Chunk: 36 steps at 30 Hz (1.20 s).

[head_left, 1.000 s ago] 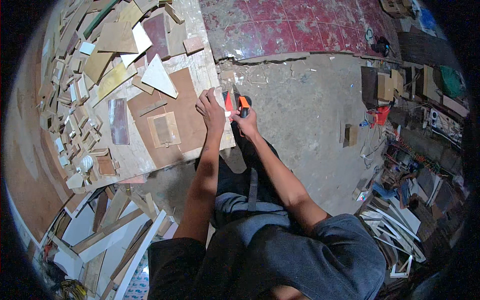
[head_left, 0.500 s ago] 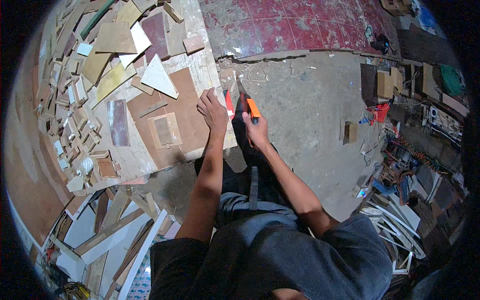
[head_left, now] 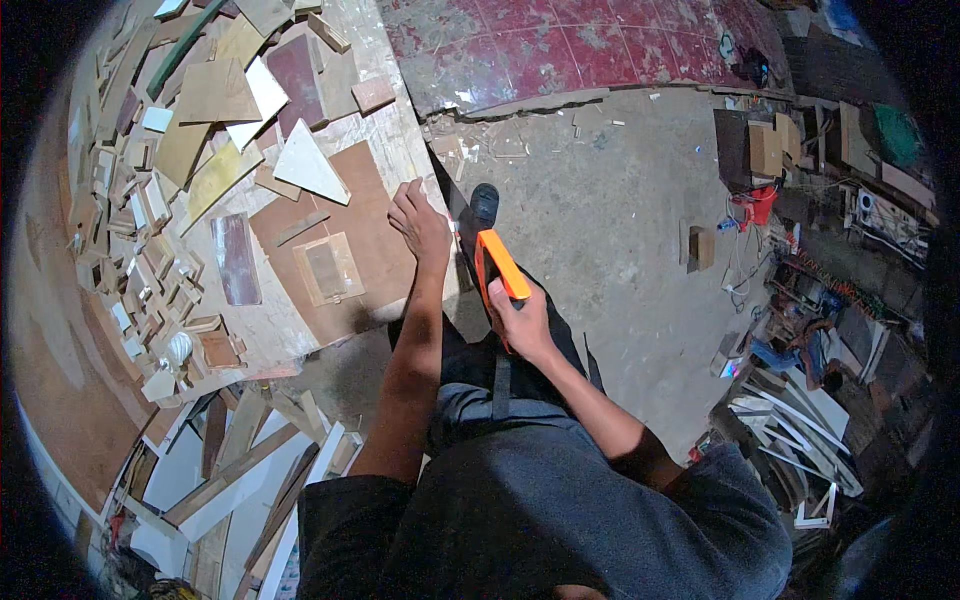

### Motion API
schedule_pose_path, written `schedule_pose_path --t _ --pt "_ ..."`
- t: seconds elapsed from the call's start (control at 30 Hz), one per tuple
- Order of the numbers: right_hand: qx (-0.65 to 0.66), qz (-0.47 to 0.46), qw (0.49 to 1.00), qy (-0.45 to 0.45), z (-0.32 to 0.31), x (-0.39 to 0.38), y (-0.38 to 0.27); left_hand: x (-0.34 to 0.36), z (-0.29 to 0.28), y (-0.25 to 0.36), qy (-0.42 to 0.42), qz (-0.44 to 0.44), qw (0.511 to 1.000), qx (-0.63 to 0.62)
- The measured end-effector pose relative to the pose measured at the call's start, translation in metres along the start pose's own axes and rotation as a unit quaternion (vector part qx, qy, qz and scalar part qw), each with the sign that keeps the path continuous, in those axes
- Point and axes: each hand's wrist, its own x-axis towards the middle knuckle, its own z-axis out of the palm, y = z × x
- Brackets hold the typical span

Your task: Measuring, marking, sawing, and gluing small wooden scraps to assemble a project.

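My right hand (head_left: 524,315) is closed round the orange handle of a handsaw (head_left: 504,262) in front of my body. Its dark blade reaches away from me and to the left, along the right edge of the pale worktable (head_left: 385,120). Bent and close together, the fingers of my left hand (head_left: 420,225) press down at the right side of a thin brown board (head_left: 365,185) on the table. What lies beneath its palm is hidden. A small wooden frame (head_left: 330,268) and a narrow wood strip (head_left: 302,228) lie on the board.
Wood offcuts and a white triangular piece (head_left: 310,165) cover the table's far and left parts. Planks (head_left: 235,470) are heaped at lower left. My shoe (head_left: 485,203) is on the concrete floor beside the table. White strips (head_left: 790,425) and tools crowd the right side.
My right hand has drawn the saw back toward my body, and the shoe now shows beyond the handle. My left hand stays at the board. The view has shifted slightly.
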Motion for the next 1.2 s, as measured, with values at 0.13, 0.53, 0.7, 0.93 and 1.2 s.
schedule_pose_path --t 0.13,0.53,0.7,0.93,1.2 --pt "-0.026 -0.033 0.999 -0.008 0.007 -0.005 -0.015 0.000 -0.002 -0.001 0.006 0.000 1.000 -0.004" --pt "-0.047 -0.112 0.992 -0.015 0.024 -0.011 -0.016 0.000 0.011 -0.007 -0.008 -0.017 0.999 0.032" --pt "-0.038 -0.119 0.992 -0.026 0.026 -0.011 -0.022 0.000 0.016 -0.010 0.020 0.007 0.996 0.090" --pt "-0.012 -0.075 0.995 -0.064 0.029 -0.010 -0.024 0.008 0.011 -0.014 0.009 0.081 0.992 0.092" --pt "-0.040 -0.047 0.998 -0.033 0.033 -0.008 -0.033 0.009 0.011 -0.013 0.010 0.025 0.997 0.069"
